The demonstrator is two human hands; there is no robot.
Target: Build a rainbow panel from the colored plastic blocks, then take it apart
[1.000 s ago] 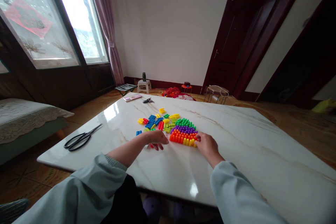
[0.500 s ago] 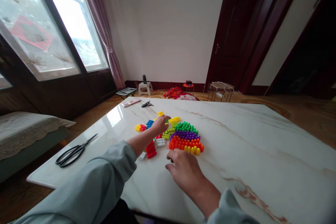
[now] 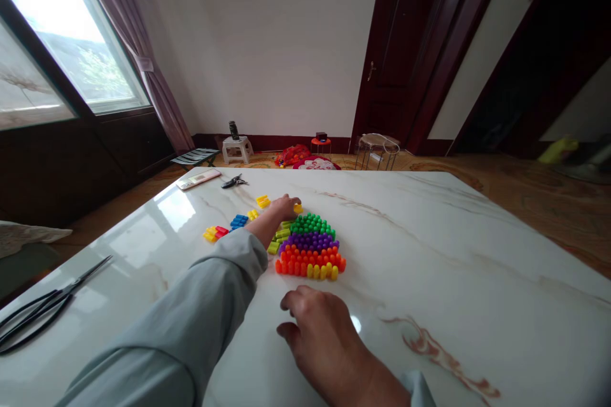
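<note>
My left hand (image 3: 284,207) reaches over the far side of the block cluster, its fingers closed at a yellow plastic block (image 3: 298,208); the hand partly hides the contact. Lime-green blocks (image 3: 281,234) lie under that wrist. Rows of small peg-like blocks stand packed together: green (image 3: 312,224), purple (image 3: 310,242), orange (image 3: 293,266), with yellow pegs (image 3: 323,271) at the near edge. Nearer me, my right hand (image 3: 324,324) hovers over or rests on the tabletop, thumb and fingers apart and holding nothing. My left sleeve covers part of the loose blocks.
Blue blocks (image 3: 239,221), a red-and-yellow group (image 3: 214,233) and yellow blocks (image 3: 263,201) lie left of the cluster. Black-handled scissors (image 3: 52,302) lie at the left, with a phone (image 3: 198,179) and keys (image 3: 234,182) near the far edge of the marble-patterned table (image 3: 453,254).
The view has shifted right, so the table contents sit further left. My left hand has closed at the far yellow blocks. My right hand is now farther from the near pegs.
</note>
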